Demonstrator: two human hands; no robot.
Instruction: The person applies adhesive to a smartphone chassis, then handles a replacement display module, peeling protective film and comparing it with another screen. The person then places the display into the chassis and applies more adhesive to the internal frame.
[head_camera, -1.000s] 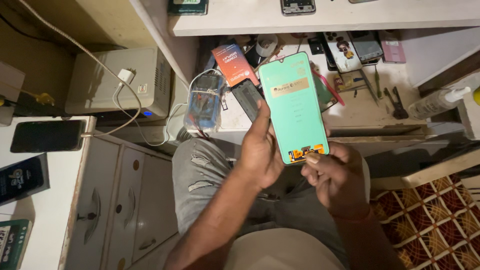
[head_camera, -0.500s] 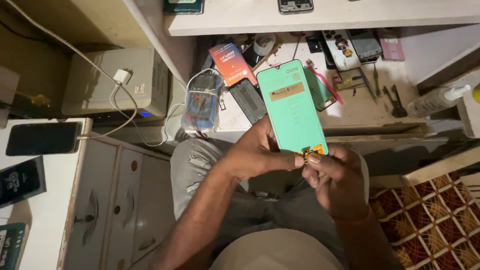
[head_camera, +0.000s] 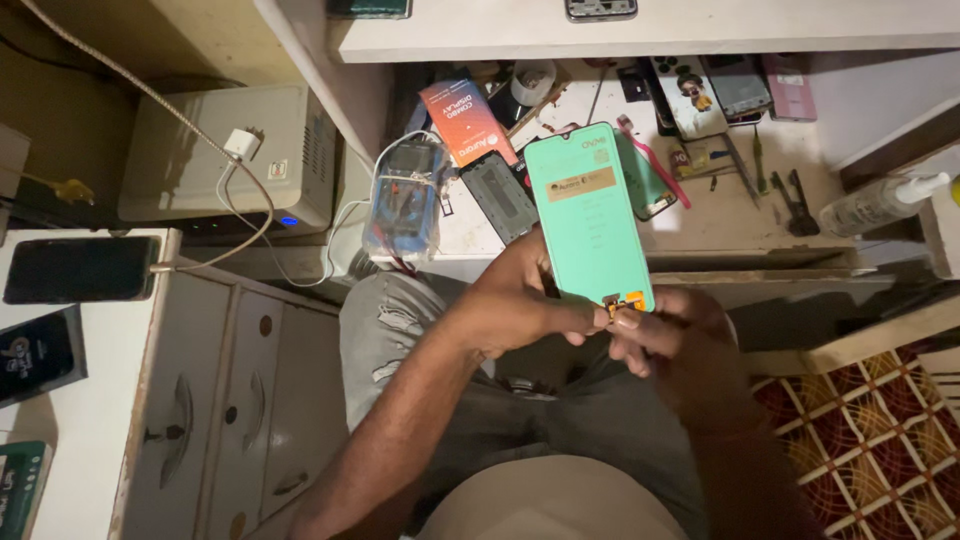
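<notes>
Panel (head_camera: 590, 222): green, upright, above lap.
Left hand (head_camera: 510, 310): grasping panel, 8 o'clock edge.
Right hand (head_camera: 670, 335): pinching orange flex (head_camera: 628, 299), 6 o'clock.
Risk: hard tug likely tears flex.

Left hand (head_camera: 515, 305) and right hand (head_camera: 665, 325) seemingly pinch green phone panel (head_camera: 590, 225).

A grey box (head_camera: 225, 150) sits at the left with a white charger plug (head_camera: 243, 145) on it. A dark phone (head_camera: 80, 268) lies below. An orange carton (head_camera: 466, 122), pink toothbrush (head_camera: 652, 160) and spray bottle (head_camera: 875, 203) clutter the workbench (head_camera: 740, 215).
</notes>
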